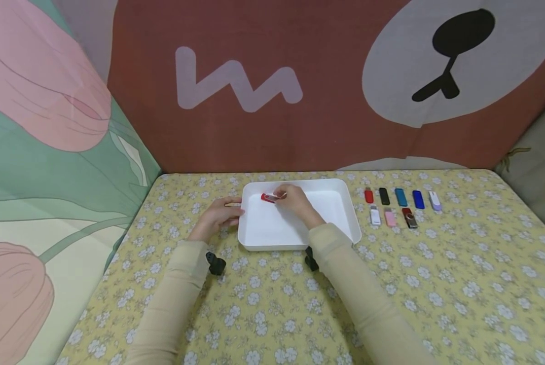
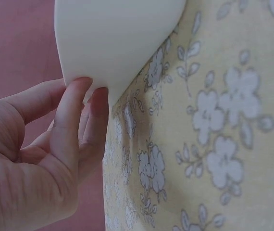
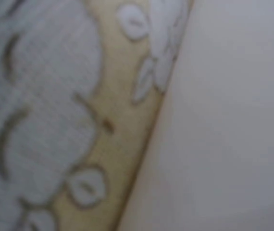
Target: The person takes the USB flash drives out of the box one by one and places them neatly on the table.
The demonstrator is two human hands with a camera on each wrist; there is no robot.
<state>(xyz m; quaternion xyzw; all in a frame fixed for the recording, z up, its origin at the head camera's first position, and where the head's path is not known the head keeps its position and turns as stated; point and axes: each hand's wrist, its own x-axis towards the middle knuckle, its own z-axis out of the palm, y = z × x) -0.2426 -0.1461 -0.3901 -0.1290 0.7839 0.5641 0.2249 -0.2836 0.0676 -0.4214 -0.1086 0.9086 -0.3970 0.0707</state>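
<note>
Over the left part of a white tray (image 1: pixel 299 241), my right hand (image 1: pixel 295 200) pinches a red USB stick with a silver metal part (image 1: pixel 268 198); the fingertips partly hide it. My left hand (image 1: pixel 216 218) is at the tray's left side. In the left wrist view, the fingers (image 2: pixel 69 125) touch the tray's outer wall (image 2: pixel 113 43) near its corner. The right wrist view is blurred and holds only the pale tray wall (image 3: pixel 233 120) and the cloth; no hand shows there.
Right of the tray lie several USB sticks in two rows, among them a red one (image 1: pixel 368 195), a blue one (image 1: pixel 419 199), a pink one (image 1: pixel 390 218) and a white one (image 1: pixel 374 216). Floral cloth (image 1: pixel 263 304) covers the table. Printed fabric (image 1: pixel 254 137) hangs behind it.
</note>
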